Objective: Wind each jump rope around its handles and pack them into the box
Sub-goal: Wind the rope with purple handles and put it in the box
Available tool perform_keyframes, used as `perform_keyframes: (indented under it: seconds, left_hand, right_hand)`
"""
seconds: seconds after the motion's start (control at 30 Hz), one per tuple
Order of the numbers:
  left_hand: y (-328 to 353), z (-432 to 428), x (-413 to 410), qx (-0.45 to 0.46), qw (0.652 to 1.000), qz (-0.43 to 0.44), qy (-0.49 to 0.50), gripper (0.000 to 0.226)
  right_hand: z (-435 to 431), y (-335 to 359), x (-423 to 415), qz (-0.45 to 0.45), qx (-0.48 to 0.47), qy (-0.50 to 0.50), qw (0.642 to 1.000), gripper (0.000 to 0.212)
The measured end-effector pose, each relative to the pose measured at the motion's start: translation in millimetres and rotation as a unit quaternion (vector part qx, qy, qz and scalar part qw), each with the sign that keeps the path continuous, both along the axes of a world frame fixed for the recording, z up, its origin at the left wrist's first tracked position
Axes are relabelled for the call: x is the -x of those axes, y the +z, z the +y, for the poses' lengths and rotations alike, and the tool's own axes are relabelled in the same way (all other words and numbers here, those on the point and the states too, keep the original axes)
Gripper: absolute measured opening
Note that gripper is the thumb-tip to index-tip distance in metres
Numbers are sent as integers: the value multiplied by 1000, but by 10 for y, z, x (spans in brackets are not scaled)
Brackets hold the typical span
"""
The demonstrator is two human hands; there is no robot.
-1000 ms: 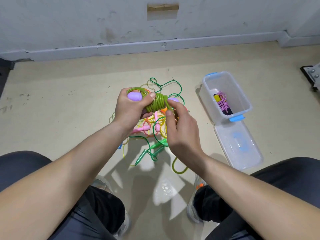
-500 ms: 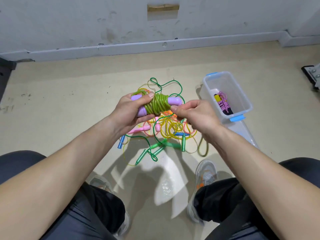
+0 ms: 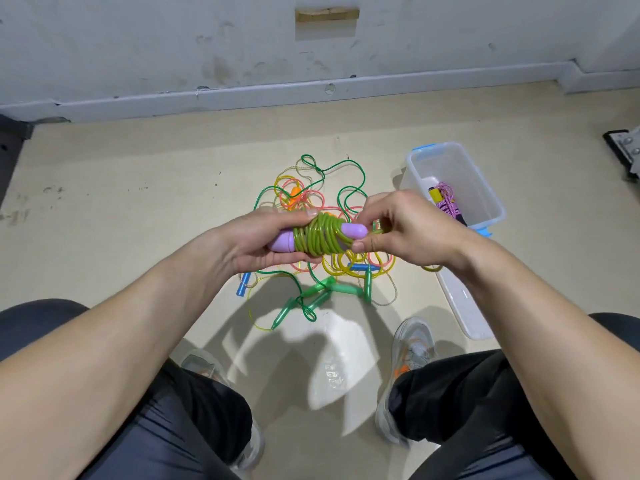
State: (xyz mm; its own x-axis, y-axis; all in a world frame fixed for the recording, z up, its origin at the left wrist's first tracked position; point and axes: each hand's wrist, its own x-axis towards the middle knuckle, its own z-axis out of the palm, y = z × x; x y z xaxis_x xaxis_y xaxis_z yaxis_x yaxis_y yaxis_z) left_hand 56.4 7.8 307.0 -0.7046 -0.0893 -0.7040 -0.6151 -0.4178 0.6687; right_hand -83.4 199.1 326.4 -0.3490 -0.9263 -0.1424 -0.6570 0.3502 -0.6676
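The olive-green jump rope [image 3: 320, 235] is coiled round its purple handles, whose two ends poke out either side, held in the air above the floor [image 3: 138, 202]. The left hand [image 3: 256, 244] grips the bundle; the right hand [image 3: 408, 226] pinches the rope's loose end beside it. Beneath lies one tangled pile of ropes [image 3: 339, 266], two blue handles [image 3: 242, 284] showing. To the right, one clear box [image 3: 491, 199] holds one wound pink rope [image 3: 446, 200], its lid [image 3: 464, 306] alongside.

Scuffed grey wall [image 3: 138, 46] over a beige floor [image 3: 104, 202]
Pale skirting [image 3: 311, 93] runs along the wall's foot; a brown patch [image 3: 327, 14] sits high up; bright light patches [image 3: 332, 358] lie on the floor
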Motion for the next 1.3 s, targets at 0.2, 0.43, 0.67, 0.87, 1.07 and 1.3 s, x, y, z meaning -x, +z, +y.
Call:
perform_keyframes:
  seconds: [0.2,0.43,0.67,0.87,1.07,1.3]
  left_hand:
    - [4,-90,-66,-27,996,-62,-49,26]
    - [-38,-84,-63,-61,995,-47,-63,37]
    - [-113,-108,-66,-37,995,-26,-91,37]
    - [-94,-106,-71,-8,992,4,-129,35]
    - [-94,-146,-62,-22,976,90,-195,43]
    - [-112,-215,-10,-3,970,148,-195,47]
  right_hand:
    - [-27,123,-202,-61,12,38,997,28]
    - [-47,51,-258,-282,54,-14,958,33]
    - [8,-96,-152,-468,38,6,883,13]
    - [-36,-158,-153,-443,69,-13,894,22]
    - [-44,-171,-191,-455,76,11,887,18]
    - [-69,-233,-249,-437,136,-46,888,15]
